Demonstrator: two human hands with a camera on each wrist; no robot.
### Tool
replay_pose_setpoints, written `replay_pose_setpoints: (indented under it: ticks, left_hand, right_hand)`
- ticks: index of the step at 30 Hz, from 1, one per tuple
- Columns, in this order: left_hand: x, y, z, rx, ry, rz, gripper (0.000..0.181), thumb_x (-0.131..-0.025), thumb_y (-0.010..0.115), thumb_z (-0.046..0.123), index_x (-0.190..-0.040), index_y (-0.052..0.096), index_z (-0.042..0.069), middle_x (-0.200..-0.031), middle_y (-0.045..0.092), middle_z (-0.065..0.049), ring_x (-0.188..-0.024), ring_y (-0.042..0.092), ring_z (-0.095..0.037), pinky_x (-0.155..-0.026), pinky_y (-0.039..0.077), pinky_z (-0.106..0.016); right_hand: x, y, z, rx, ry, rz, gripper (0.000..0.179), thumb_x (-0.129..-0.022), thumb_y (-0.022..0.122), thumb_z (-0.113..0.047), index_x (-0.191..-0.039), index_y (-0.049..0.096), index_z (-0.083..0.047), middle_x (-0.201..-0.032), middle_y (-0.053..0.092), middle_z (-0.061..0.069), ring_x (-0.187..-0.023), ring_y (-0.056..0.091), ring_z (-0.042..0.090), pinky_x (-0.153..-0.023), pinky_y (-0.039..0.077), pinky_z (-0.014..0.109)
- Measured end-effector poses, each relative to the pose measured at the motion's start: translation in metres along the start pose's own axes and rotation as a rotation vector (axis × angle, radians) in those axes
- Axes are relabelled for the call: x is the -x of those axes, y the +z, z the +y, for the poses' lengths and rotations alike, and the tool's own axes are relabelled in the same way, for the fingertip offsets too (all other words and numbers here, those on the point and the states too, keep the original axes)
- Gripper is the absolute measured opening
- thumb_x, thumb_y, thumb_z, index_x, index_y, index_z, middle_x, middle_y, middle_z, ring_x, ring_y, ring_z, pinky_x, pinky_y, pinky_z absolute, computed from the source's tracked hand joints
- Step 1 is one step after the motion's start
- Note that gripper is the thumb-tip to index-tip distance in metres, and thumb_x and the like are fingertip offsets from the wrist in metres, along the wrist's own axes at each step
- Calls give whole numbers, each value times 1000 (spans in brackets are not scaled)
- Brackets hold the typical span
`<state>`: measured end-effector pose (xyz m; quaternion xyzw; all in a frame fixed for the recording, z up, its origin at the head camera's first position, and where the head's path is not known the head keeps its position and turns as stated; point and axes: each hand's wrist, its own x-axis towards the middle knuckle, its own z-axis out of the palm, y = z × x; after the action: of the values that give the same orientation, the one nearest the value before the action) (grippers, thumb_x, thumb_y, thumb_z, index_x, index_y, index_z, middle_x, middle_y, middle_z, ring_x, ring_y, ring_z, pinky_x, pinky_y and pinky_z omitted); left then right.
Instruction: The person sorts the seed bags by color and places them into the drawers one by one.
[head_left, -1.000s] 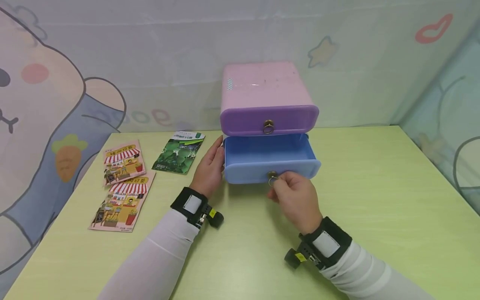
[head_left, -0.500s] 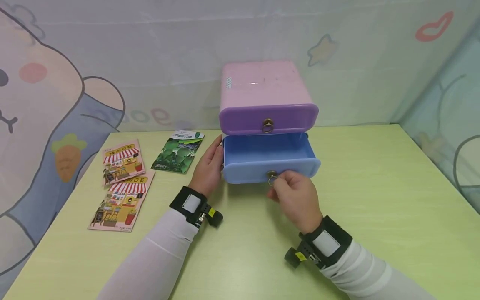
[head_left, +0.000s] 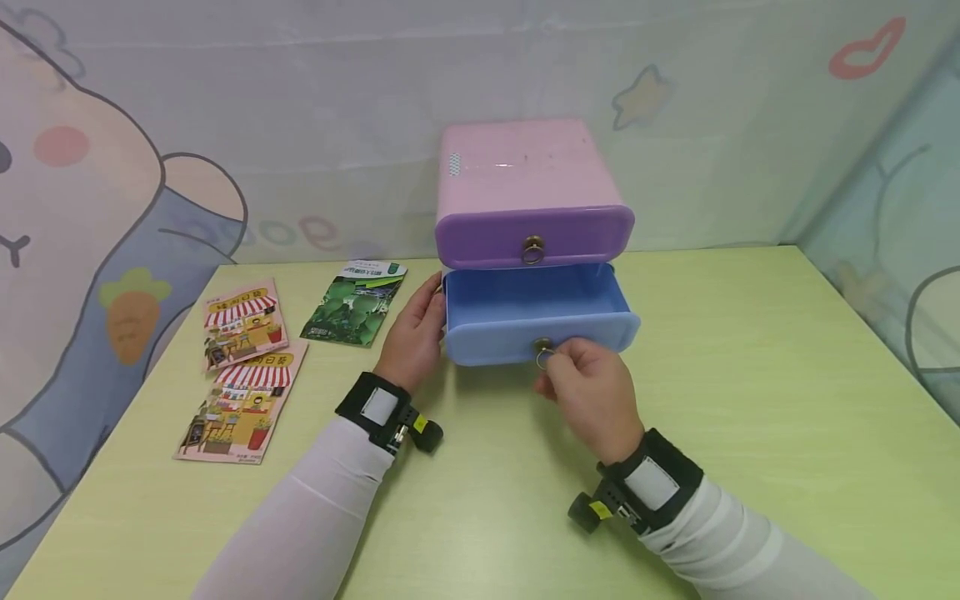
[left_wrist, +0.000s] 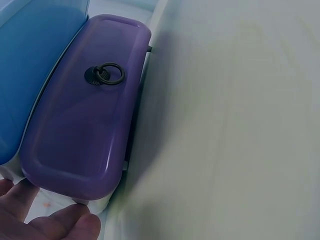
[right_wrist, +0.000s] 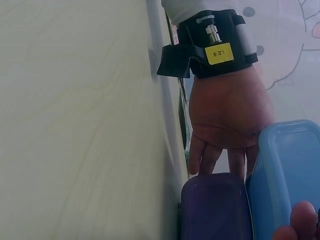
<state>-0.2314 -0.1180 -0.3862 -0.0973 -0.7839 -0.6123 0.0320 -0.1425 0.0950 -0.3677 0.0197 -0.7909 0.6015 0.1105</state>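
Note:
A small pink cabinet stands at the back of the table, its upper purple drawer closed. Below that, the light blue drawer is pulled well out, and its inside looks bare. My right hand pinches the ring pull on the blue front between thumb and fingers. On the cabinet's left side rests my left hand; in the right wrist view its fingers reach out straight along that side. A lower purple drawer with its own ring shows closed in the left wrist view.
Left of the cabinet lies a green packet with leaf pictures. Two pink packets with striped awnings, an upper packet and a lower packet, overlap farther left. A printed cloth hangs behind the table.

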Motion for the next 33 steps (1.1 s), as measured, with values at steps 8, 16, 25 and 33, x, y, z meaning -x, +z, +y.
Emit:
replay_pose_setpoints:
  ticks: [8, 16, 25, 33]
  left_hand:
    - [-4, 0, -3, 5, 5, -26, 49, -100, 42, 39, -145, 35, 21, -142, 42, 5, -119, 41, -6, -103, 38, -39]
    - [-6, 1, -4, 8, -8, -42, 55, -97, 51, 34, -146, 32, 17, -142, 41, 4, -113, 47, -5, -101, 40, -30]
    - [-5, 0, -4, -11, -9, -49, 54, -98, 50, 32, -146, 32, 19, -143, 41, 3, -112, 49, -7, -101, 40, -33]
    - [-6, 1, -5, -7, -4, -54, 53, -98, 49, 32, -146, 31, 18, -144, 40, 1, -115, 48, -13, -101, 40, -36]
  right_hand:
    - [-1, 0, 2, 13, -27, 12, 22, -87, 50, -9, -67, 57, -2, -63, 63, 9, -63, 60, 19, -63, 57, 35]
    - [-1, 2, 4, 33, -48, 13, 23, -88, 51, -11, -67, 58, -4, -62, 63, 7, -61, 59, 18, -59, 55, 36]
    - [0, 3, 3, 28, -52, 12, 22, -88, 51, -10, -68, 58, -4, -62, 63, 7, -61, 59, 18, -57, 54, 36]
    - [0, 3, 4, 19, -46, 12, 21, -87, 51, -9, -68, 58, -4, -62, 63, 7, -62, 59, 19, -59, 55, 36]
